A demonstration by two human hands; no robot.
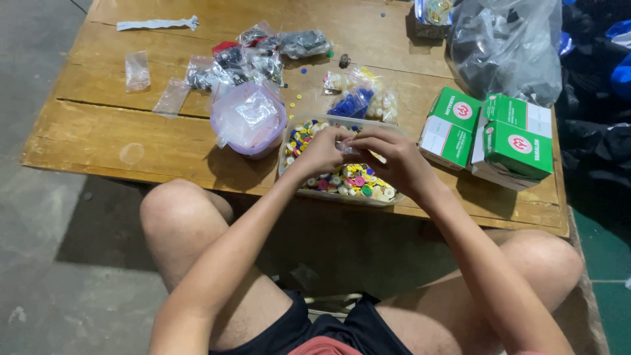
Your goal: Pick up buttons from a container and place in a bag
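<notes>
Both my hands meet over a clear plastic tray [293,131] filled with many small coloured buttons [351,181]. My left hand [322,152] and my right hand [393,161] pinch a small clear item between their fingertips, above the tray's middle; what it is stays too small to tell. The tray sits at the near edge of a worn wooden table [112,131].
A purple-rimmed tub [248,118] with clear bags stands left of the tray. Bags of dark buttons [263,49], blue and white buttons [358,98], empty small bags [137,71], green-and-white boxes [499,131] and a large grey plastic bag [506,46] lie around. My bare knees are under the table edge.
</notes>
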